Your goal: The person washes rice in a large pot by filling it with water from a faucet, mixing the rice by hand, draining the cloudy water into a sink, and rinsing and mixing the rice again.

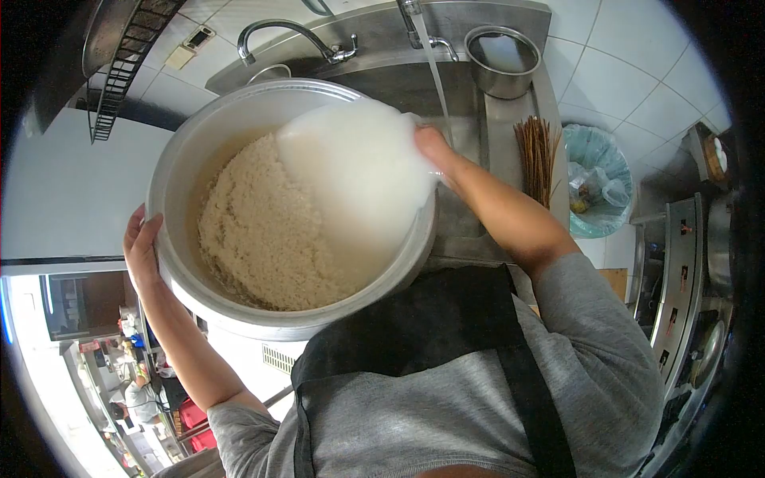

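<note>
A large metal pot [171, 263] is tilted over the sink's near edge. Wet rice [263, 231] is heaped on its left side. Milky water [358, 155] fills the right side and spills over the rim towards the sink. My left hand [142, 243] is closed on the pot's left rim, fingers curled over the edge. At the opposite rim, my right hand [434, 147] grips the pot, its fingers partly hidden by the cloudy water.
Water runs from a tap [414, 24] into the steel sink [466, 175]. Another faucet [295, 28] arches behind the pot. A small metal pot [502, 80] and a bundle of thin sticks [538, 159] sit on the right ledge, beside a lined bin [598, 215].
</note>
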The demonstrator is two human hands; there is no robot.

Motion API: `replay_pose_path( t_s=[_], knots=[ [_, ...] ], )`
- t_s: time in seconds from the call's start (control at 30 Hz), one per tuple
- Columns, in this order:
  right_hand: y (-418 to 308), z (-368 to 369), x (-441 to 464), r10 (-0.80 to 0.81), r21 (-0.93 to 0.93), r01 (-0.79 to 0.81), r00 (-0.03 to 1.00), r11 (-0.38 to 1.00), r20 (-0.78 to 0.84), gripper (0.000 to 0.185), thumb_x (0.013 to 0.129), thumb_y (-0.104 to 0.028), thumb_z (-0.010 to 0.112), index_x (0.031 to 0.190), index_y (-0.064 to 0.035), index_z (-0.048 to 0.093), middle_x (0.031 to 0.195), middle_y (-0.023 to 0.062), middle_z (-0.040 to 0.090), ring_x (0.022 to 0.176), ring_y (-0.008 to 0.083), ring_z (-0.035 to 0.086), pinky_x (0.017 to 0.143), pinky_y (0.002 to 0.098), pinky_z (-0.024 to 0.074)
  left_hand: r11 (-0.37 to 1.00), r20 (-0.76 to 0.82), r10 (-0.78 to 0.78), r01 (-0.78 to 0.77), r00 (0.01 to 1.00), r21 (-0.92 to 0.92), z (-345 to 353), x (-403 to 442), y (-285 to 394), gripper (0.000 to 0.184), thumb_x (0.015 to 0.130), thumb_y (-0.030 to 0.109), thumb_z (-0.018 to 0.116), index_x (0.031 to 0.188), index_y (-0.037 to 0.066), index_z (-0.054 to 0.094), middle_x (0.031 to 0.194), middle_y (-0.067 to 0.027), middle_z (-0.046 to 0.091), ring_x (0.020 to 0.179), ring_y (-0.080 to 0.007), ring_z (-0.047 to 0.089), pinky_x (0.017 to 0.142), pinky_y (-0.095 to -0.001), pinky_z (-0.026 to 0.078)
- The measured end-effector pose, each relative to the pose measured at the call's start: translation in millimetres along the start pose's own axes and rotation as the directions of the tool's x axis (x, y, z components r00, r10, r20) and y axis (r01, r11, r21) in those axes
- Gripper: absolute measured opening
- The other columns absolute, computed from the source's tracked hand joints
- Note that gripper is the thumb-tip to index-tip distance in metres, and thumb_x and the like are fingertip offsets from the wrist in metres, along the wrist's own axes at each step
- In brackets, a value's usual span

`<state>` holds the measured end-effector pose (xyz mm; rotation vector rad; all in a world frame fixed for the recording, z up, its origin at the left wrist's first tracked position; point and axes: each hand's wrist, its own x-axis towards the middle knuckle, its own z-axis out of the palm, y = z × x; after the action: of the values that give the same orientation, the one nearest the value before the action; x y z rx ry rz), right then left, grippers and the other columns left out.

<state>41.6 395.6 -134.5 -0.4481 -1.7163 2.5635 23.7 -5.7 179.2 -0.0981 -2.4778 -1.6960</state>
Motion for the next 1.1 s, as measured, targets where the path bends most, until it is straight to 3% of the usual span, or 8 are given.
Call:
replay_pose_path(
  t_s=[0.1,0.2,0.3,0.4,0.5,0.6,0.7,1.1],
  knots=[
    [32,-11,26,-0.287,-0.163,0.277,0.957,0.947,-0.044,0.022,0.082,-0.010,0.046,0.064,-0.0038,0.057,0.061,0.0058,0.054,0.053,0.0140,0.046,0.049,0.0364,0.0413,1.000,0.002,0.005,-0.005,1.000,-0.006,3,0,2,0.041,0.073,0.009,0.064,0.110,-0.005,0.053,0.092,-0.0147,0.062,0.081,-0.0200,0.059,0.076,-0.0277,0.046],
    [44,-26,30,-0.138,-0.168,0.138,0.990,0.976,0.012,0.020,0.084,-0.014,0.043,0.074,-0.0030,0.056,0.067,0.0036,0.054,0.060,0.0134,0.052,0.053,0.0321,0.0426,1.000,-0.001,0.019,-0.019,1.000,-0.001,3,-1,1,0.043,0.073,0.010,0.064,0.112,-0.006,0.053,0.094,-0.0152,0.062,0.082,-0.0200,0.059,0.076,-0.0276,0.046],
    [43,-23,32,-0.102,-0.093,0.105,0.994,0.990,0.031,0.021,0.085,-0.015,0.042,0.076,-0.0023,0.058,0.070,0.0043,0.056,0.060,0.0139,0.053,0.053,0.0322,0.0432,0.999,-0.015,0.014,-0.013,1.000,0.040,5,-2,4,0.044,0.073,0.010,0.064,0.113,-0.006,0.052,0.095,-0.0156,0.062,0.083,-0.0205,0.059,0.077,-0.0278,0.045],
    [26,-7,22,-0.080,-0.118,0.068,0.991,0.991,-0.103,0.023,0.085,-0.016,0.046,0.069,-0.0037,0.057,0.062,0.0050,0.054,0.056,0.0146,0.047,0.050,0.0373,0.0411,0.999,-0.012,0.011,-0.011,1.000,0.031,10,-5,8,0.044,0.074,0.010,0.063,0.113,-0.006,0.052,0.095,-0.0155,0.061,0.084,-0.0207,0.059,0.078,-0.0285,0.045],
    [8,2,7,-0.045,-0.114,0.028,0.989,0.993,-0.144,0.025,0.086,-0.018,0.045,0.071,-0.0031,0.058,0.064,0.0060,0.055,0.057,0.0155,0.049,0.052,0.0369,0.0419,1.000,0.017,0.010,-0.011,1.000,0.027,4,-1,4,0.045,0.074,0.010,0.062,0.114,-0.006,0.052,0.096,-0.0156,0.061,0.084,-0.0205,0.059,0.078,-0.0286,0.045],
    [31,-6,34,-0.033,-0.225,0.005,0.992,0.974,-0.119,0.025,0.086,-0.020,0.045,0.076,-0.0022,0.061,0.069,0.0076,0.058,0.060,0.0164,0.052,0.054,0.0367,0.0435,0.996,-0.017,0.026,-0.024,1.000,0.091,12,-8,11,0.044,0.075,0.011,0.063,0.114,-0.006,0.052,0.094,-0.0153,0.062,0.082,-0.0200,0.059,0.076,-0.0280,0.045],
    [26,-5,30,0.061,-0.173,-0.084,0.989,0.981,-0.137,0.027,0.086,-0.021,0.044,0.082,-0.0010,0.062,0.074,0.0099,0.061,0.064,0.0174,0.055,0.056,0.0369,0.0449,0.994,-0.038,0.022,-0.017,0.999,0.107,21,-11,19,0.045,0.074,0.011,0.064,0.114,-0.006,0.051,0.092,-0.0151,0.062,0.080,-0.0201,0.060,0.075,-0.0276,0.046],
    [19,-4,19,0.062,-0.100,-0.075,0.990,0.992,-0.129,0.033,0.088,-0.026,0.044,0.082,0.0003,0.063,0.076,0.0112,0.062,0.068,0.0200,0.059,0.058,0.0384,0.0460,0.999,0.038,0.039,-0.040,0.999,0.016,16,-4,16,0.041,0.075,0.007,0.064,0.112,-0.006,0.052,0.092,-0.0148,0.063,0.079,-0.0193,0.061,0.074,-0.0279,0.048]
  ],
)
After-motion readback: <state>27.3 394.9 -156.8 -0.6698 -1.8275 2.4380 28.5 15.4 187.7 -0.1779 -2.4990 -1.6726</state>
